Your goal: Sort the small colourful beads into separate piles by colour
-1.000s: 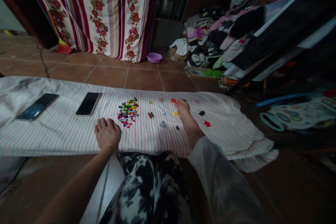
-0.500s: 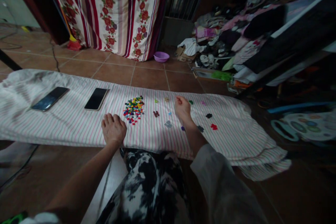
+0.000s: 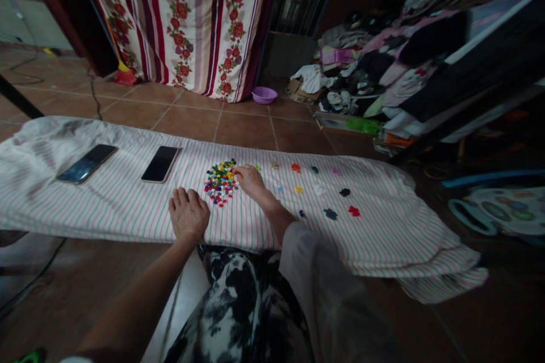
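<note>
A mixed pile of small coloured pieces (image 3: 219, 186) lies on the striped cloth (image 3: 238, 227). At its right edge is my right hand (image 3: 252, 181), thumb and fingers pinched together; whatever is between the fingertips is too small to make out. My left hand (image 3: 188, 215) rests flat on the cloth, just left of the pile, fingers stretched out. To the right, pieces sit in small single-colour groups, among them orange (image 3: 295, 168), yellow (image 3: 298, 189), black (image 3: 344, 192), dark grey (image 3: 330, 214) and red (image 3: 353, 211). My right hand and forearm hide some of the nearer groups.
Two phones lie on the cloth at the left, one dark phone (image 3: 87, 163) and another phone (image 3: 160, 164) closer to the pile. Beyond, on the tiled floor, are a purple basin (image 3: 264, 95), a broom (image 3: 124, 75) and a heap of clothes (image 3: 361, 62).
My right hand has moved left from the groups of sorted colours to the pile's right edge, uncovering the orange and yellow groups. My left hand stays flat on the cloth. The view has shifted slightly.
</note>
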A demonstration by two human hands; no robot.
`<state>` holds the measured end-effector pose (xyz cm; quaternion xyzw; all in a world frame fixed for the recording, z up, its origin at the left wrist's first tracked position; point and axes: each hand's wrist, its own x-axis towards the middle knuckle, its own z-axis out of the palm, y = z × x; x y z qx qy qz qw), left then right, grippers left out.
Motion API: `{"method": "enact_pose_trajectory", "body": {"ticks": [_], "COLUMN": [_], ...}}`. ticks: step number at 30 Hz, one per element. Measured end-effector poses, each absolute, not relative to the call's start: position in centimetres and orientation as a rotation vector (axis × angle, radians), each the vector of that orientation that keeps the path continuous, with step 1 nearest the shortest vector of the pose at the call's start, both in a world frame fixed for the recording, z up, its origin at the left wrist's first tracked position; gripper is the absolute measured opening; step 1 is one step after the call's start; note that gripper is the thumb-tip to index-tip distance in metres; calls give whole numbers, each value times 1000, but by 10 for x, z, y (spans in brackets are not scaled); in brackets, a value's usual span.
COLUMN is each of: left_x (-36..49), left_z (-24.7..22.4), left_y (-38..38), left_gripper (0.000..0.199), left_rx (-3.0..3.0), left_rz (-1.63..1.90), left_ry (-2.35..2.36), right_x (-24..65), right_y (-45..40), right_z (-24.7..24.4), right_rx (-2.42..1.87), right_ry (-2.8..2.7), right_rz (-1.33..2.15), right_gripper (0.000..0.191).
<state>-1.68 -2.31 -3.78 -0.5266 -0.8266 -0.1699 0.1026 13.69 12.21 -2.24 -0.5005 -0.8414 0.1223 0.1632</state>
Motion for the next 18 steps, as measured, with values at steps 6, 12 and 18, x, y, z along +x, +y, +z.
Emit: {"method": "enact_pose_trajectory", "body": {"ticks": [6,12,18], "left_x": [-17,-17,-19], "left_z": [-38,-38,-41], "left_y": [-22,-23,-23], "left_gripper": [38,38,40], "left_rx": [-1539,-1541,-1536], "left_rz": [-496,-512,-461], "left_ry": [-2404,-2401,-2396], "right_x": [124,117,117], "right_y": [121,122,125], "right_z": [-16,-18,-22], "right_rx": [-1589,-1604,-1573], "right_ry": [-2479,-2454,-2300], "right_rz": [238,247,318], "right_gripper": [27,25,21]}}
